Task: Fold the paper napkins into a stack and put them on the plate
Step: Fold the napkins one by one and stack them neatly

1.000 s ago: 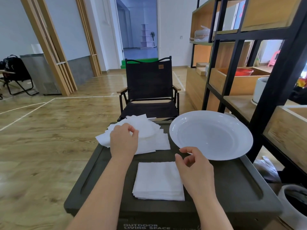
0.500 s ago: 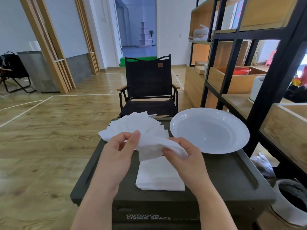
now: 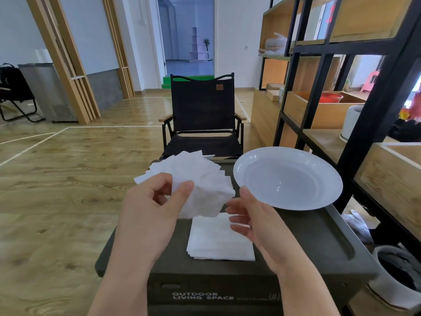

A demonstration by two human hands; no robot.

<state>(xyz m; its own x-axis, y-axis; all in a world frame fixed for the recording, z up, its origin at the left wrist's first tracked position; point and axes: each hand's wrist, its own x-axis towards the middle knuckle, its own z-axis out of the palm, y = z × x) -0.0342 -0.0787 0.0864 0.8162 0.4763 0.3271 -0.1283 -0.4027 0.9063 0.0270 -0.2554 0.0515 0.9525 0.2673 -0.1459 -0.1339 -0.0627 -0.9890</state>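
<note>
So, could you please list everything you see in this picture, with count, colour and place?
held napkin: one, white, in the air above the box
folded stack: one, white, near side of the box
loose napkins: one pile, white, far left of the box
plate: one, white, far right of the box, nothing on it
box: one, dark green, under everything
chair: one, black, behind the box
shelf: one, black and wood, at right
left hand: pinches the held napkin
right hand: fingers at the napkin's right edge
</note>
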